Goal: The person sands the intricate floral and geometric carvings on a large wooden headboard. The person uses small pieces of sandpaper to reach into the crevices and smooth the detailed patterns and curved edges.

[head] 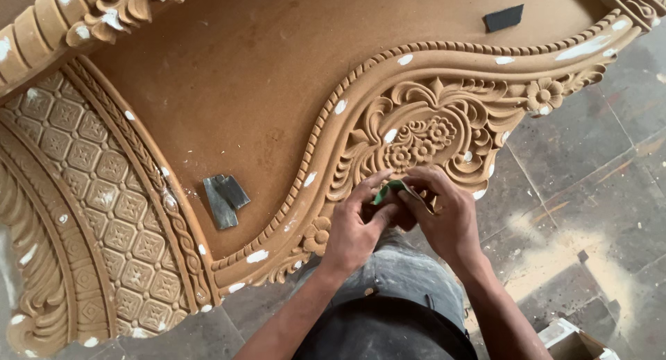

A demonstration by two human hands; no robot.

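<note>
From the head camera, looking straight down, both hands meet at the near edge of a big carved wooden panel (229,89). The left hand (357,225) and the right hand (444,218) are drawn close together, fingers touching, and between them they pinch a small folded piece of green sandpaper (394,189). The paper sits right at the fingertips, pressed against the lower rim of the carved flower scroll (416,134), which lies just beyond the knuckles.

Off to the left of the left hand, on the flat smooth part of the panel, lie a couple of dark grey sandpaper scraps (225,197), well apart from the work. Another dark scrap (503,17) rests far ahead of the right hand, near the top border. White filler spots (257,256) dot the beaded edge on both sides of the hands.

To my eye, the fold wants to stay stiff and narrow so it reaches into the grooves without rounding off the crisp petals; light, short strokes following the curve of the carving would serve best, with the left fingers steadying the paper.

Below the wrists are the person's knees in grey trousers (402,277), and to the right a dusty tiled floor (596,193).
</note>
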